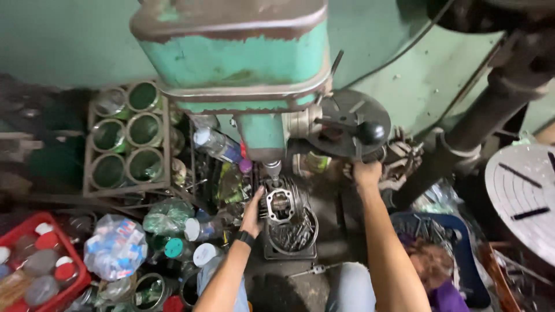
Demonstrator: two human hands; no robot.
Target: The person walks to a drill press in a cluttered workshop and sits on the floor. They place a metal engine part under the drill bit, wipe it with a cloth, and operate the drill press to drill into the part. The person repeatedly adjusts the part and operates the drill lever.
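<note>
Against left fingers (254,202) (touching): cylinder block (281,203)

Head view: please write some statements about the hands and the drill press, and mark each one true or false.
1. The left hand rests against the finned metal part under the spindle. True.
2. The right hand holds a bottle. False: it reaches up to the feed handle of the drill press.
3. The drill press is painted red. False: it is worn green.
4. A red crate sits at the lower left. True.
5. The left wrist wears a dark band. True.
</note>
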